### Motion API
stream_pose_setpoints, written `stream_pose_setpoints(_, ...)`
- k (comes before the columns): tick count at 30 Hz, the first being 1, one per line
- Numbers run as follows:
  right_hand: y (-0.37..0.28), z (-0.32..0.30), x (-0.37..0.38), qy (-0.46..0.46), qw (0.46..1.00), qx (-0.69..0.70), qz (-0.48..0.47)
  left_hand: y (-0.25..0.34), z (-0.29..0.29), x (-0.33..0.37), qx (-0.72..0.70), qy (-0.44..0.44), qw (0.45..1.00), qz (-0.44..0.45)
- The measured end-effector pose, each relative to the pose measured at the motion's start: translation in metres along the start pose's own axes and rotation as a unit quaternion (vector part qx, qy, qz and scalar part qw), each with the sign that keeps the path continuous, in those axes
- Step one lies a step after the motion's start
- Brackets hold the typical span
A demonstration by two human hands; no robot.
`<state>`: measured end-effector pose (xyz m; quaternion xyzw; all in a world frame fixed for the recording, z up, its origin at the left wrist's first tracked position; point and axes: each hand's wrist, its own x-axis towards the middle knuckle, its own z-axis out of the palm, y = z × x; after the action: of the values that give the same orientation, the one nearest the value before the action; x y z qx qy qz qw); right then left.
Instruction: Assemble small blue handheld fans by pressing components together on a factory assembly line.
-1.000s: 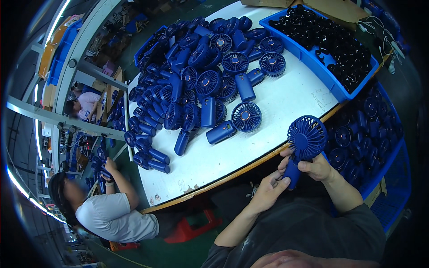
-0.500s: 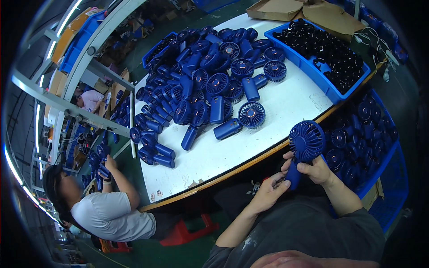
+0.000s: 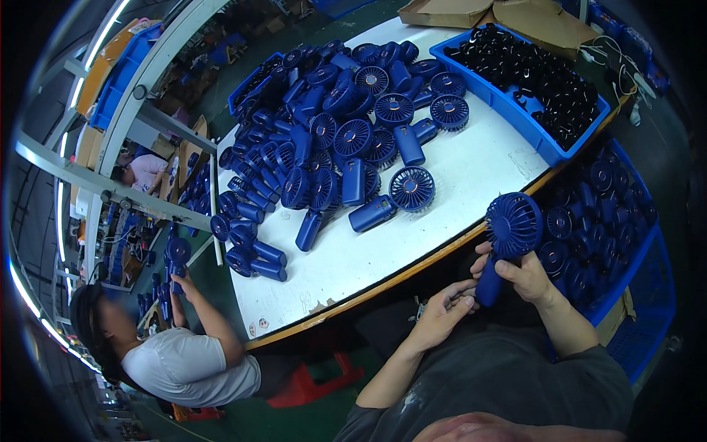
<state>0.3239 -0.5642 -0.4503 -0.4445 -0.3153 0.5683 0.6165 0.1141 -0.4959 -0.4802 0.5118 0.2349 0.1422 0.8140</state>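
A dark blue handheld fan [image 3: 513,223] is in front of me, near the table's edge, with its round grille up and its handle tilted down to the left. My right hand [image 3: 529,278] grips it around the top of the handle, thumb in front and fingertips showing on the left. Beside the handle's lower end is my left hand [image 3: 443,315], its fingers drawn together in a pinch. What those fingers hold, if anything, is hidden. A large pile of similar blue fans [image 3: 331,125] lies on the white table [image 3: 346,269], and one loose fan [image 3: 411,189] rests nearest me.
A blue tray [image 3: 549,152] of small black parts stands at the table's right. To my right, a blue crate [image 3: 639,258] holds more fans. A co-worker [image 3: 184,353] at left holds a fan near a metal frame [image 3: 121,147]. A red stool [image 3: 317,383] stands below the table.
The fan in my right hand has shifted slightly right. My left fingers have slid off its handle toward the lower end. The co-worker's fan has moved too.
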Motion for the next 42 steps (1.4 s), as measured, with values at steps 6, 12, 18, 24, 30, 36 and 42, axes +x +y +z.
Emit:
stream_pose_setpoints(6, -0.001, -0.029, -0.008, 0.067, 0.997, -0.029, -0.02, -0.002, -0.005, 0.013, 0.009, 0.016, 1.0, -0.012)
stream_pose_setpoints(12, -0.016, -0.069, -0.025, 0.136, 0.988, -0.062, -0.036, 0.005, 0.001, 0.022, 0.006, 0.016, 1.0, -0.017)
stream_pose_setpoints(18, -0.021, -0.105, -0.046, 0.243, 0.962, -0.122, -0.028, -0.005, -0.009, 0.035, -0.003, 0.029, 0.999, -0.024)
stream_pose_setpoints(24, -0.028, -0.144, -0.063, 0.341, 0.919, -0.187, -0.059, -0.002, -0.018, 0.034, 0.006, 0.027, 0.999, -0.038)
stream_pose_setpoints(30, -0.012, -0.195, -0.086, 0.376, 0.893, -0.245, -0.041, 0.001, -0.022, 0.041, 0.023, 0.039, 0.998, -0.039)
stream_pose_setpoints(36, -0.014, -0.254, -0.114, 0.433, 0.819, -0.376, 0.009, -0.003, -0.014, 0.032, 0.037, 0.101, 0.994, -0.013)
stream_pose_setpoints(42, -0.015, -0.303, -0.164, 0.503, 0.755, -0.407, 0.103, -0.007, -0.011, 0.032, 0.02, 0.102, 0.994, -0.027)
